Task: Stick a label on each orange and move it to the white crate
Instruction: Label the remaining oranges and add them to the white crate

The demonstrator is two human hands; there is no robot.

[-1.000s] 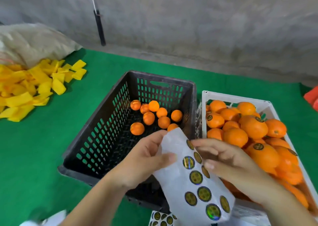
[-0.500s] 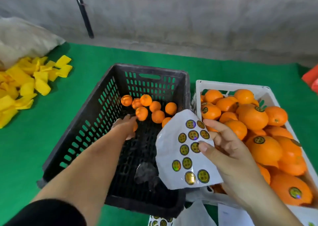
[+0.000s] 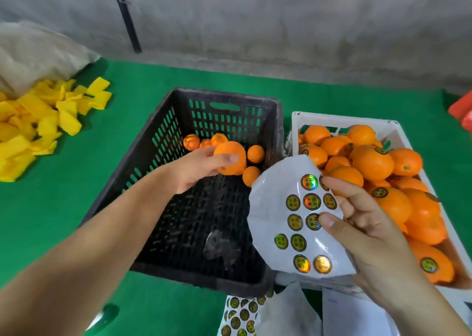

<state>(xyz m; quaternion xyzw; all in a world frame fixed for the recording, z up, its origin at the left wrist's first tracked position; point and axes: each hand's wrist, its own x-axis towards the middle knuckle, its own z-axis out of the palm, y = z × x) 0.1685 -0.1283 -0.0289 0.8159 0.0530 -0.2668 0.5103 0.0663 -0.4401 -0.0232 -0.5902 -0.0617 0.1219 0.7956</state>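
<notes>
- Yellow wrappers (image 3: 43, 121) lie in a heap on the green mat (image 3: 76, 182), far left.
- Left hand (image 3: 196, 168) grips an orange (image 3: 229, 158) with curled fingers, raised over the black crate (image 3: 158, 156).
- Loose oranges (image 3: 255, 153) sit at the black crate's far end.
- Right hand (image 3: 362, 223) pinches a label sheet (image 3: 281, 223), thumb on top, between the crates.
- White crate (image 3: 344, 121), right, is heaped with labelled oranges (image 3: 373, 163).

Grey concrete wall (image 3: 281, 24), green mat floor (image 3: 51, 202)
</notes>
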